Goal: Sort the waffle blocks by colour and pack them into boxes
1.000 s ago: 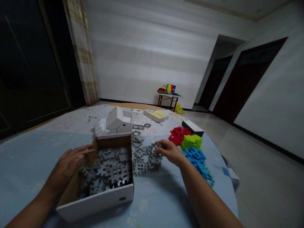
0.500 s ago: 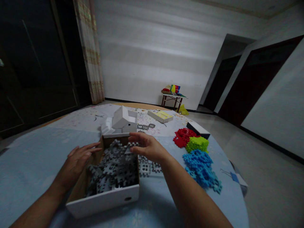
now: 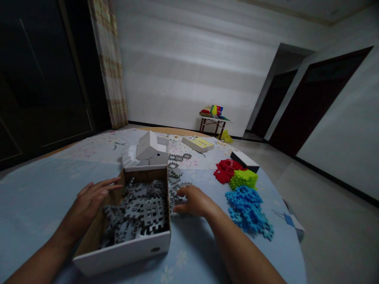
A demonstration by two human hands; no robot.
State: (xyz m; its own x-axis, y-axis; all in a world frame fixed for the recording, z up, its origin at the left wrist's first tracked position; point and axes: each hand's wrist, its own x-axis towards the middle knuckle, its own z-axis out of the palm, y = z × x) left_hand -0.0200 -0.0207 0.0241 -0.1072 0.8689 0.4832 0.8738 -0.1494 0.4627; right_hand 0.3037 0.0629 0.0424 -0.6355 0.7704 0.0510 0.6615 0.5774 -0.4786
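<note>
A white cardboard box [image 3: 124, 252] with a brown inside stands open in front of me, filled with grey interlocking pieces [image 3: 145, 209]. My left hand [image 3: 93, 197] rests at the box's left wall, fingers stretched over its edge, holding nothing. Just right of the box, my right hand [image 3: 192, 200] reaches down with thumb and fingers apart over more grey pieces [image 3: 175, 173] lying on the tablecloth. The fingertips are near those pieces; no piece shows between them.
Piles of red [image 3: 226, 170], green [image 3: 244, 179] and blue pieces [image 3: 248, 209] lie to the right, near a black-and-white box [image 3: 245, 161]. Farther back are a white open carton [image 3: 152, 148] and a yellow flat box [image 3: 197, 144]. A small table [image 3: 214, 118] stands by the wall.
My right hand has moved from above the box to the grey pieces on the table at its right. Grey pieces in the box now lie differently. My left hand stays at the left wall.
</note>
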